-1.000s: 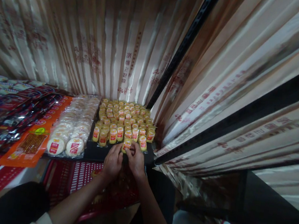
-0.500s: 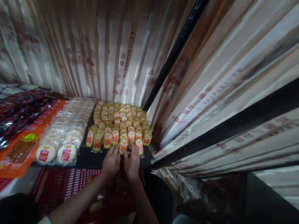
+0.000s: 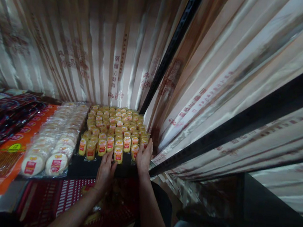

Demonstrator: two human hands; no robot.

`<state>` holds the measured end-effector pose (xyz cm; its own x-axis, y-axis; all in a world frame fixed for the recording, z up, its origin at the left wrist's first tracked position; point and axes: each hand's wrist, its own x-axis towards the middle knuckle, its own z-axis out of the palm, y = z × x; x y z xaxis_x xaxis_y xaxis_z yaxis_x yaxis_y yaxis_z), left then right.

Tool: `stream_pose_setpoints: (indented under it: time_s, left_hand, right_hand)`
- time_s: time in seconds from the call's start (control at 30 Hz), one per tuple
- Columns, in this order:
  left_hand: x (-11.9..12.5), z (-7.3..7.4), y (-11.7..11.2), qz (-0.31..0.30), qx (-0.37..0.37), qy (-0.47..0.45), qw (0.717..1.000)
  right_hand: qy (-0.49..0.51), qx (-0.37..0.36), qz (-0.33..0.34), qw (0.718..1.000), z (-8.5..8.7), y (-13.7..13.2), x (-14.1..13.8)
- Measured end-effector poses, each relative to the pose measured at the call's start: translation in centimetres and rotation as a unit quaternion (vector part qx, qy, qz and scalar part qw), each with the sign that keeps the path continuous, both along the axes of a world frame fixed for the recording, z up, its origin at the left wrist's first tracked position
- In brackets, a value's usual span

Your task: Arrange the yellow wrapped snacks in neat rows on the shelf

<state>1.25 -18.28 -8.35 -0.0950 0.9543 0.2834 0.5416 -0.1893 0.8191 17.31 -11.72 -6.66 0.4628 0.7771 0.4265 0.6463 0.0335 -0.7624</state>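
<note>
The front yellow packet [image 3: 118,154] stands on the black shelf [image 3: 88,171], label outward, just ahead of the block of yellow packets [image 3: 112,123]. The left hand [image 3: 105,173] is at its lower left, fingers loosely extended and the thumb slightly apart; whether a fingertip touches the wrapper I cannot tell. A second ago both hands had this packet between their fingers; now the right hand [image 3: 144,159] has moved off to the block's right end, fingers straight and spread from the thumb, beside the outermost packets. It covers part of that end, including an edge of the tilted packet [image 3: 134,151].

Left of the block lie two columns of wrapped white crackers [image 3: 57,164], then an orange pack [image 3: 2,164] and dark red packs [image 3: 0,119], the last cut off by the picture's edge. Below the shelf, a red basket [image 3: 66,195] is partly covered by the left forearm [image 3: 80,208]; its contents are too dim to make out. Behind, the printed curtain [image 3: 107,48] is crossed by a black post [image 3: 172,53].
</note>
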Motion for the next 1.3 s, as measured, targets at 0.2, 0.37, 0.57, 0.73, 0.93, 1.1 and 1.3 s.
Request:
stream_pose_setpoints:
  time_s: [0.2,0.37,0.57,0.73,0.93,1.1,1.3]
  left_hand:
    - [-0.1,-0.1,0.3,-0.002,0.016,0.03,0.999]
    - [-0.1,-0.9,0.4,0.038,0.042,0.085,0.995]
    - [0.3,-1.2,0.0,0.049,0.14,0.195,0.969]
    - [0.7,-0.8,0.2,0.015,0.21,0.29,0.934]
    - [0.3,0.5,1.8,0.053,0.189,0.325,0.925]
    - [-0.9,0.9,2.7,0.064,0.164,0.34,0.924]
    - [-1.4,1.0,2.8,0.066,0.163,0.329,0.928]
  right_hand:
    - [-0.009,-0.01,0.037,0.999,-0.4,0.6,0.2]
    - [-0.016,-0.002,0.021,1.0,-0.3,0.5,0.1]
    - [-0.006,0.003,0.031,1.0,-0.5,0.7,0.0]
    - [0.028,-0.001,0.063,0.998,-0.6,0.8,0.0]
    - [0.085,-0.013,0.089,0.992,-0.6,1.1,-0.3]
    - [0.123,-0.033,0.09,0.988,-0.4,1.4,-1.5]
    - [0.144,-0.057,0.108,0.982,0.0,1.2,-2.4]
